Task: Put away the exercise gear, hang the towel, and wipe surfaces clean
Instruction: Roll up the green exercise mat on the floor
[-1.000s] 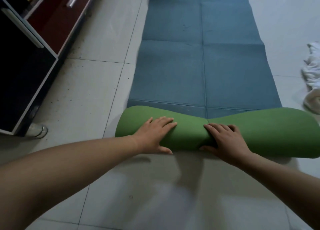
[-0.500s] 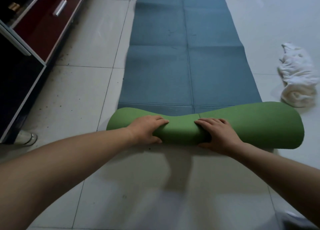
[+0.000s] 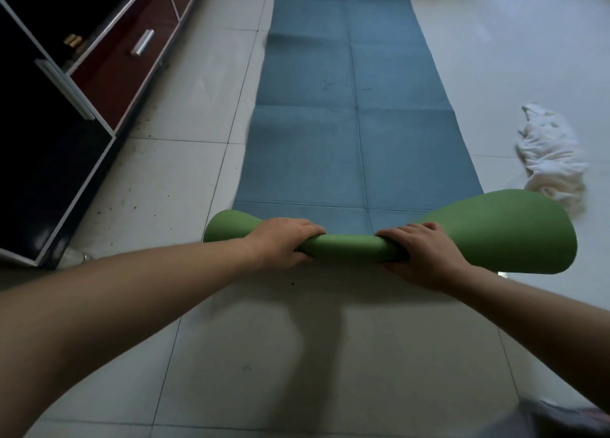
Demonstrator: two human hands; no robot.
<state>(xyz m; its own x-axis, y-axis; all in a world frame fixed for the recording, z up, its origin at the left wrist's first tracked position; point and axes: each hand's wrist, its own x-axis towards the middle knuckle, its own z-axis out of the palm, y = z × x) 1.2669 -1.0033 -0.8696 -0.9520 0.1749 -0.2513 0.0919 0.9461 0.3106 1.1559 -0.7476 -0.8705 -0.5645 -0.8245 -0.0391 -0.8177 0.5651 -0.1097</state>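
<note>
I get a dim, bluish picture — soft shadow pools on the floor just below the left hand; far beyond the right hand, pale glare and blur.

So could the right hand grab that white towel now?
Probably not yet. The right hand grips the green mat roll, and the towel lies past the roll's flared end. Letting go first, it likely could.

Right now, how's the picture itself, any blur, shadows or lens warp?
Head view: dim, cool light; soft arm shadows on the floor; towel and top-right corner blurred; wide-angle warp splays the cabinet edges; left hand and right hand on the mat look sharp.
</note>
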